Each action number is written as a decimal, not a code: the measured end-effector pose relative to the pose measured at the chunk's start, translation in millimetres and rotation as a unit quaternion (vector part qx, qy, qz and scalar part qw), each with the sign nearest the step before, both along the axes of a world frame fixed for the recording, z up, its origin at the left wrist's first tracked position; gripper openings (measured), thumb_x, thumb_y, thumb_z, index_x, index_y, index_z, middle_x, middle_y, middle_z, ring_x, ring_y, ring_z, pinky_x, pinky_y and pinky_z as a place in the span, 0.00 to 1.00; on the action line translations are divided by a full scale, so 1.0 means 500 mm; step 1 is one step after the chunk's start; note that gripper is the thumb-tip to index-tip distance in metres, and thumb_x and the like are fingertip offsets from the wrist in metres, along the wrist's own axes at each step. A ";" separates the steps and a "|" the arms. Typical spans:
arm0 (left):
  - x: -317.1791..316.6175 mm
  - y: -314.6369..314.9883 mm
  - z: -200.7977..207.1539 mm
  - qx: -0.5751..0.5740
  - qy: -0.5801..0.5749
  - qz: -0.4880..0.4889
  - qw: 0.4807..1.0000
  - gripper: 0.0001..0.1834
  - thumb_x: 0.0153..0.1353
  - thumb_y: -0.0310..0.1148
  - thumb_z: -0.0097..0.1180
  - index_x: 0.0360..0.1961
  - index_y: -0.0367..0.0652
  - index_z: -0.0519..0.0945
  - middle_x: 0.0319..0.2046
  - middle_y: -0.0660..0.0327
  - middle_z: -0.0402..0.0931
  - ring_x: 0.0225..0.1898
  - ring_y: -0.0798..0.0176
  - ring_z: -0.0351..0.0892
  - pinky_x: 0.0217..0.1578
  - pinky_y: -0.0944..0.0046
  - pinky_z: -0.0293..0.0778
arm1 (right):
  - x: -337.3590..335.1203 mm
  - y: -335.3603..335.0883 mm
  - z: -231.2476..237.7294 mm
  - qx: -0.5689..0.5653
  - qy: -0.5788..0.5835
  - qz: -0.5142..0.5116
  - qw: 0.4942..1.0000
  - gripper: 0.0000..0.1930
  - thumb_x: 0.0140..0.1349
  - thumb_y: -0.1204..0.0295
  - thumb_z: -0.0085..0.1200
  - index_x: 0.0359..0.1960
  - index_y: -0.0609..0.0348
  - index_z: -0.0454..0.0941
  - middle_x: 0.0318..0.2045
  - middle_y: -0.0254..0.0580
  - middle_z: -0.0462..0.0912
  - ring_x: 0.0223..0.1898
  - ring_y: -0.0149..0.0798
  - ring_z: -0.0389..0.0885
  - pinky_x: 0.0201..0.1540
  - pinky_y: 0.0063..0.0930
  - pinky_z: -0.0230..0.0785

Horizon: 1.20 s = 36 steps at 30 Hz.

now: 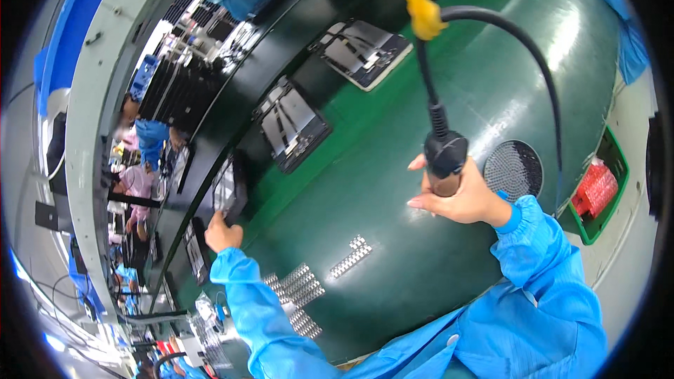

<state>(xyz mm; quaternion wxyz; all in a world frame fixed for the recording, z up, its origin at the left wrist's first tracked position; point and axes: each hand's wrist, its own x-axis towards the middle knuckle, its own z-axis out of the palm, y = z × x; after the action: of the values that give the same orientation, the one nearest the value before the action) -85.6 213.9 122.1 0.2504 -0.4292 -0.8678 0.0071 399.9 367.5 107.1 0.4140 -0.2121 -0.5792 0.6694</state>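
Observation:
My right hand point(460, 196) is closed round a corded electric screwdriver point(447, 154), dark with a black cap, held upright above the bench. Its tip is hidden below the hand. Stretched out to the left, my left hand point(223, 233) has curled fingers at the near edge of a dark, flat tablet-like device point(230, 188). Farther along the same row lie two opened tablets, one dark-framed point(291, 126) and one white-framed point(365, 55), with inner parts and black strips showing. Beyond my left hand, another dark device point(196, 251) lies on the line.
Small metallic pieces lie in rows point(298, 286) and a short strip point(351, 257) on the green bench point(393, 295). At right are a round black studded dish point(514, 170) and a green bin point(618, 158) with red wrap. A black cable point(547, 77) loops from a yellow hanger point(423, 17). Co-workers sit beyond.

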 end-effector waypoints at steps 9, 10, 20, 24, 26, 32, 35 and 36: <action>0.424 -0.090 0.217 0.190 0.168 -0.072 0.965 0.11 0.48 0.34 0.59 0.26 0.34 0.82 0.23 0.53 0.80 0.24 0.51 0.80 0.28 0.57 0.76 | 0.226 0.012 0.064 0.102 0.021 0.035 0.994 0.25 0.46 0.74 0.63 0.47 0.66 0.69 0.36 0.47 0.80 0.35 0.31 0.75 0.40 0.29 0.70; 0.502 -0.053 0.221 0.225 0.248 -0.208 0.919 0.13 0.53 0.37 0.60 0.19 0.37 0.81 0.15 0.58 0.77 0.15 0.56 0.76 0.19 0.60 0.73 | 0.283 0.008 0.053 0.059 0.041 0.021 0.997 0.23 0.47 0.74 0.62 0.45 0.66 0.69 0.34 0.46 0.79 0.34 0.32 0.74 0.40 0.29 0.69; 0.900 -0.026 0.208 0.112 -0.017 -0.550 0.827 0.16 0.51 0.37 0.60 0.33 0.32 0.81 0.27 0.47 0.79 0.26 0.47 0.79 0.31 0.56 0.76 | 0.394 0.011 0.121 0.157 0.031 -0.120 0.980 0.15 0.47 0.75 0.63 0.31 0.64 0.67 0.16 0.39 0.68 0.20 0.26 0.61 0.22 0.26 0.58; 1.019 -0.065 0.158 0.043 -0.047 -0.514 0.855 0.20 0.41 0.32 0.57 0.38 0.34 0.80 0.32 0.49 0.80 0.32 0.46 0.80 0.33 0.54 0.74 | 0.430 0.023 0.117 0.115 0.076 -0.129 0.982 0.17 0.44 0.75 0.64 0.33 0.66 0.68 0.23 0.37 0.72 0.28 0.25 0.65 0.29 0.26 0.62; 0.999 -0.055 0.120 0.043 -0.082 -0.531 0.842 0.19 0.41 0.32 0.55 0.37 0.36 0.80 0.31 0.50 0.80 0.30 0.47 0.79 0.30 0.51 0.73 | 0.383 0.047 0.090 0.131 0.087 -0.154 0.975 0.18 0.43 0.75 0.64 0.34 0.66 0.69 0.26 0.34 0.74 0.31 0.23 0.65 0.31 0.24 0.63; 0.947 -0.134 -0.056 -0.071 -0.251 -0.444 0.857 0.37 0.33 0.38 0.74 0.49 0.42 0.74 0.55 0.47 0.69 0.62 0.35 0.56 0.61 0.37 0.46 | 0.357 0.046 0.066 0.028 0.062 -0.176 0.982 0.16 0.45 0.78 0.68 0.33 0.63 0.71 0.17 0.33 0.75 0.14 0.25 0.74 0.15 0.19 0.64; 0.895 -0.134 -0.139 0.004 -0.390 -0.426 0.816 0.38 0.33 0.35 0.74 0.51 0.44 0.73 0.59 0.48 0.64 0.65 0.33 0.48 0.62 0.33 0.36 | 0.335 0.046 -0.004 0.070 0.071 -0.207 0.973 0.16 0.46 0.78 0.67 0.33 0.64 0.71 0.16 0.34 0.75 0.14 0.26 0.74 0.16 0.19 0.64; 0.892 -0.133 -0.151 -0.013 -0.384 -0.439 0.812 0.37 0.33 0.33 0.74 0.50 0.44 0.73 0.59 0.48 0.64 0.65 0.33 0.48 0.62 0.32 0.35 | 0.332 0.051 -0.021 0.082 0.080 -0.203 0.973 0.16 0.46 0.78 0.67 0.33 0.63 0.71 0.15 0.34 0.74 0.14 0.26 0.74 0.16 0.19 0.64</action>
<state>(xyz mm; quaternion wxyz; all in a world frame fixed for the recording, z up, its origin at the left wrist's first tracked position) 360.6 147.3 46.5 -0.1319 -0.7355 -0.6124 -0.2579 565.7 392.9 96.8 0.6022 -0.2359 -0.5418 0.5368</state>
